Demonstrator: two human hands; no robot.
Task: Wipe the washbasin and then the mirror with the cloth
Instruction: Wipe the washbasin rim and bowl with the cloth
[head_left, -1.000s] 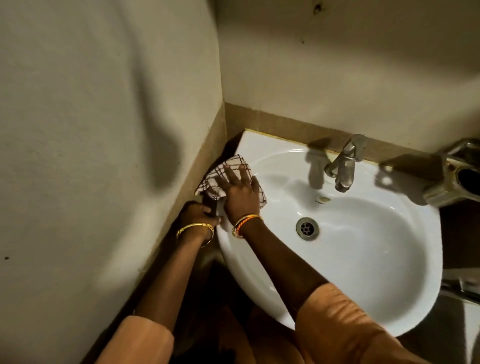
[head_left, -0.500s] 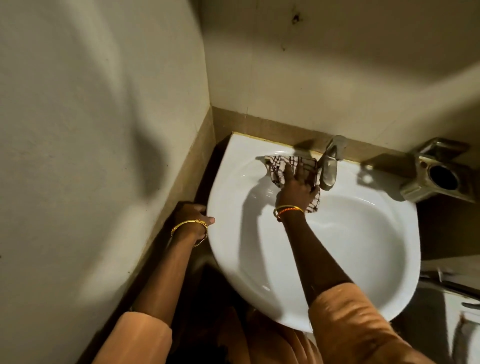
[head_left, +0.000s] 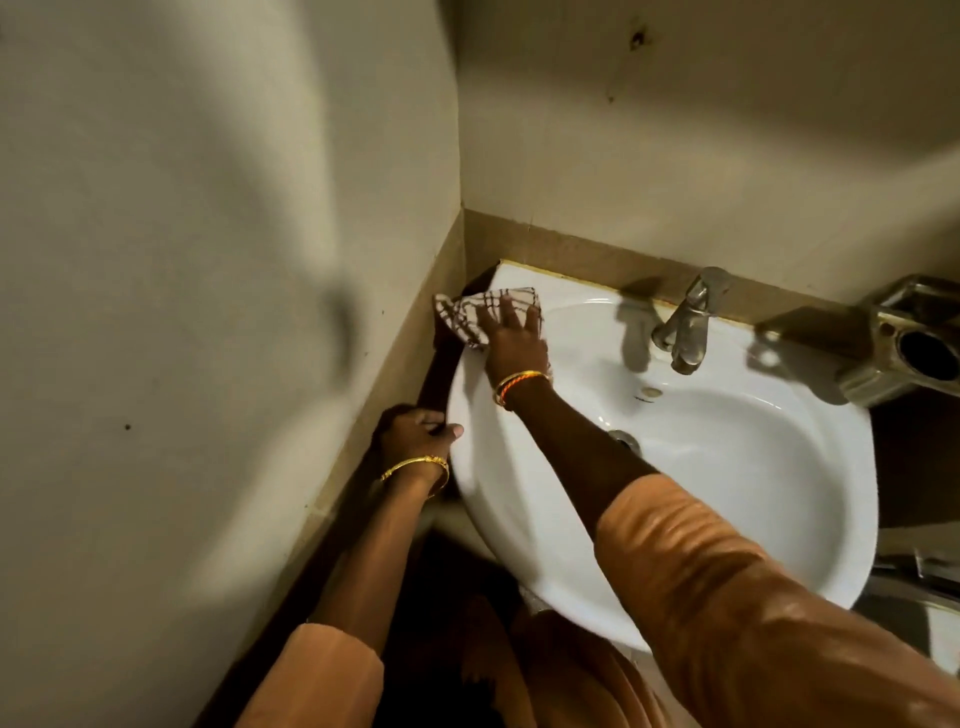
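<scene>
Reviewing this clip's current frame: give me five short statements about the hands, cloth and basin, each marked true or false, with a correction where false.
1. The right hand presses the checked cloth with straight fingers on the back left rim of the washbasin. True.
2. The left hand holds the tap. False: it grips the basin's left edge, and nothing touches the tap.
3. The cloth lies over the drain. False: it is up on the rim near the wall corner, and the right forearm partly hides the drain.
4. Both wrists wear bangles. True.
5. A mirror is being wiped. False: no mirror is in view, and the cloth is on the basin.
</scene>
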